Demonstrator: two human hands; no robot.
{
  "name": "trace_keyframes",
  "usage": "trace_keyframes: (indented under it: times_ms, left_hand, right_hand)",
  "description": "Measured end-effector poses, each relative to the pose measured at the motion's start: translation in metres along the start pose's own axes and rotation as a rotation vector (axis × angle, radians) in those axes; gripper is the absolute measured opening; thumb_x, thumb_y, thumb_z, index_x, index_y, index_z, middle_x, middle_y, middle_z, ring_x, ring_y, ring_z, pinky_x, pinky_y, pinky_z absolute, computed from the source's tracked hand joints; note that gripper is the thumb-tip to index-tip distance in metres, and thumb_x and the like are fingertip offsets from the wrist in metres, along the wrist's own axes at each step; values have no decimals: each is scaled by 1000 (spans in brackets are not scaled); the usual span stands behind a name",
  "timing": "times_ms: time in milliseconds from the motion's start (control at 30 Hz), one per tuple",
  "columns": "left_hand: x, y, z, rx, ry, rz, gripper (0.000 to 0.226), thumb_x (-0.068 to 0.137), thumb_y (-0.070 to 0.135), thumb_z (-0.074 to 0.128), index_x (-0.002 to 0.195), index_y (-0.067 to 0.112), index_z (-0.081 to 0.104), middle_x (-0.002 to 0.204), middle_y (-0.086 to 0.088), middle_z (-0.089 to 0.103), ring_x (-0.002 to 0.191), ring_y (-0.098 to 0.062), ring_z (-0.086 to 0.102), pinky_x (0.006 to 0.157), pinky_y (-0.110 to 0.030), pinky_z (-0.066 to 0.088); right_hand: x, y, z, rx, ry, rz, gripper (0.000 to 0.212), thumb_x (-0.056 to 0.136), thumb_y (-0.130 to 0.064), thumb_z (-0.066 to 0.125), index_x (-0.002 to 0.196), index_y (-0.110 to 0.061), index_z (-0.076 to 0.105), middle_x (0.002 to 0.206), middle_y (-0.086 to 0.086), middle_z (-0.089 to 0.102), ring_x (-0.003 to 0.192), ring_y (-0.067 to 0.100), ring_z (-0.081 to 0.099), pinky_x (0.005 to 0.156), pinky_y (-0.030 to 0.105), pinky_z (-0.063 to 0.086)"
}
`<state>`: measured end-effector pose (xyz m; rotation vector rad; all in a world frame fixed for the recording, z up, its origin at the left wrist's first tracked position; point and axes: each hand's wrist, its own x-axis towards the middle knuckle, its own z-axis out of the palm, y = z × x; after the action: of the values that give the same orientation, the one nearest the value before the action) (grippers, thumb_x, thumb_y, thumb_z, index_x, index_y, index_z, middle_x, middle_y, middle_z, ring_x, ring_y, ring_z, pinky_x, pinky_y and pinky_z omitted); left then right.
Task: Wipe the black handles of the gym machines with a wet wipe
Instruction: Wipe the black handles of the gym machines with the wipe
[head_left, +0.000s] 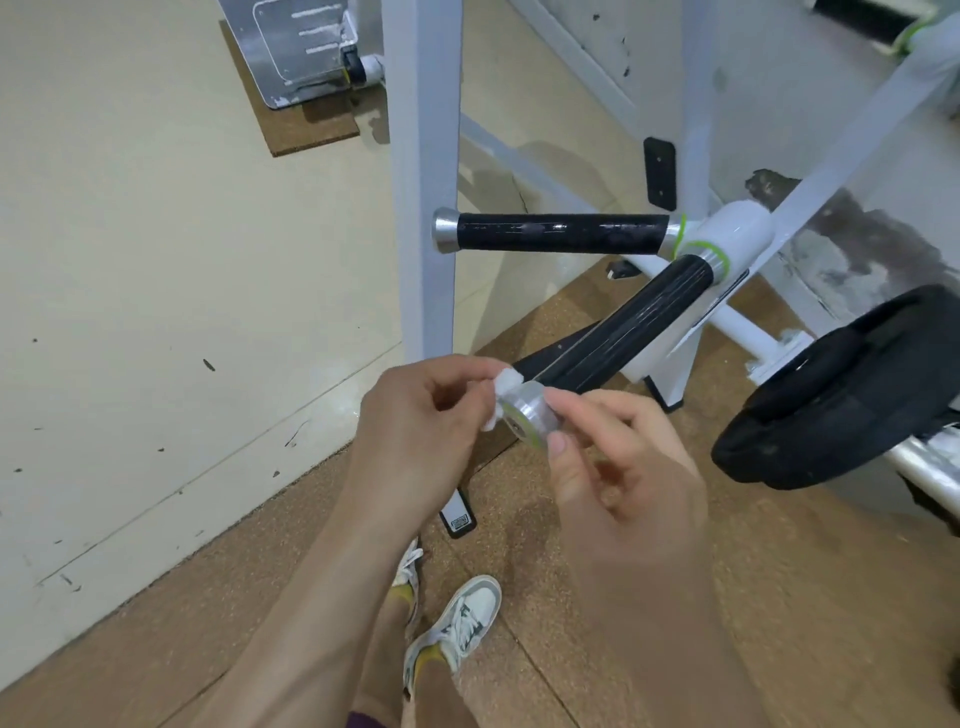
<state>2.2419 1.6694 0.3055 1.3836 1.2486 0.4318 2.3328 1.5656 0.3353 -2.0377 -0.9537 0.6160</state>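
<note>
While the near black handle (618, 332) juts out toward the camera, both hands meet right at its silver end cap (530, 418). Left hand (421, 415) is curled mostly closed, thumb and fingertips pinching a small bunched wet wipe (501, 392) that sits pressed against the cap's left edge, right where the metal meets the black grip. Bunching it like that probably gives a firm pad to rub with, not a loose sheet that slides about.

Right hand (618, 457) comes in from the other side, half closed, thumb and forefinger tips touching the cap's right rim. Looks like it's steadying the bar so the wipe has something to push against; whether it actually grips the cap or merely rests on it, I can't tell.

That makes 2 black handles on this white machine frame (423, 171): the near 1 being worked, and a second black handle (561, 233) running crosswise behind it, well apart from either hand, both branching from the same white hub (737, 234). Both show a glossy sheen; wet or just shiny, hard to say.

Judging from the wipe's position at the very tip, the stroke is at the end of the grip. A black padded seat (841, 395) sits off to the right, sneakers (457, 623) planted on the cork floor (571, 597) below.
</note>
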Motion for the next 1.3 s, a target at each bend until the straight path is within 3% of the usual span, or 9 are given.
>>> trace_keyframes:
  times_ms: [167,233,333,467,600,767,933,1133,1300]
  left_hand:
    - [-1,1,-6,-5,-165,29,18,90,34,59,85,39,75,90,20,72,91,1,65,85,-26,48]
    - [7,5,-11,-169,-252,-39,14,84,25,65,90,29,77,87,9,76,85,-5,69,82,-28,53]
    - [32,15,-3,-272,-313,-110,10,76,9,72,78,18,78,77,-9,73,70,-17,67,68,-25,56]
    - [40,11,2,-260,-338,-57,5,73,14,74,74,18,77,70,-9,64,65,-20,57,64,-32,54]
    - [43,1,-7,-326,-387,-200,8,60,14,74,68,16,77,61,-3,66,57,-15,59,55,-23,53]
    - [52,12,19,-355,-386,-151,6,68,11,74,73,14,76,81,-19,62,75,-27,54,75,-38,48]
    - [58,11,1,-349,-477,-182,7,61,10,75,68,13,76,59,-3,65,54,-11,60,54,-21,52]
    - [70,24,17,-177,-444,-102,8,75,5,75,74,13,76,66,-14,64,61,-18,59,61,-26,53]
    - [72,31,14,-255,-479,-160,12,69,0,76,70,12,75,58,3,66,55,-7,61,55,-17,51]
  right_hand:
    - [3,5,1,-120,25,-102,30,91,-8,57,115,-22,68,103,-13,54,85,3,56,68,10,46]
    - [5,6,1,-136,33,-112,29,91,-10,57,114,-23,67,103,-13,53,86,4,56,71,12,46]
    - [8,7,2,-117,36,-98,27,91,-8,57,110,-25,69,101,-14,54,85,4,57,70,10,46]
    - [12,9,1,-88,42,-97,26,90,-6,59,104,-24,70,98,-12,55,83,8,58,70,13,47]
    - [16,9,-1,-119,32,-111,24,91,-8,58,100,-26,70,96,-11,56,83,8,56,70,11,45]
    - [21,11,3,-38,32,-98,24,87,1,61,95,-20,71,91,-4,58,80,14,59,67,19,50]
    - [26,10,1,3,27,-77,25,84,2,65,87,-22,72,88,-6,59,79,8,60,65,12,47]
    - [34,8,-1,55,154,11,23,82,-1,64,82,-23,71,82,-10,63,75,9,59,62,9,43]
    - [48,13,-10,119,243,133,36,83,7,62,99,-25,69,90,-4,61,82,10,60,66,9,45]
